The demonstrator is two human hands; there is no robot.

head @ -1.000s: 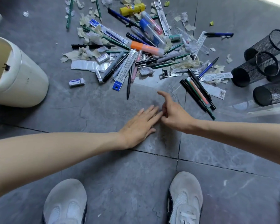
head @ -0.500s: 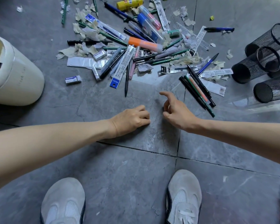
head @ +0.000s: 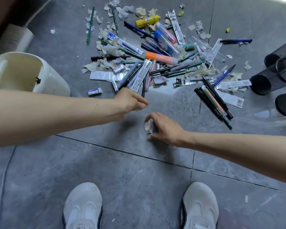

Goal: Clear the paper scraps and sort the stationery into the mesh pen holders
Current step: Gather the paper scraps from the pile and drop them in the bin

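My right hand [head: 165,128] hovers low over the grey floor, its fingers curled round a small wad of paper scraps [head: 147,126]. Just up and left of it, my left hand [head: 130,100] has its fingertips bunched together, and I see nothing between them. Beyond both hands lies a pile of pens, pencils and refill packs mixed with torn paper scraps [head: 97,66]. An orange highlighter [head: 160,57] and a yellow glue stick [head: 147,20] lie in the pile. Black mesh pen holders [head: 269,80] lie on their sides at the right edge.
A cream waste bin [head: 54,80] lies tipped at the left. A white eraser [head: 94,91] sits by the pile's near-left edge, and a bundle of dark pens [head: 211,100] at its near right. A clear plastic piece [head: 271,119] lies beside the holders. My two shoes stand below.
My left hand closed from flat on the floor and lifted up and left. My right hand curled round a wad of scraps. The view tilted to show more of the far pile.
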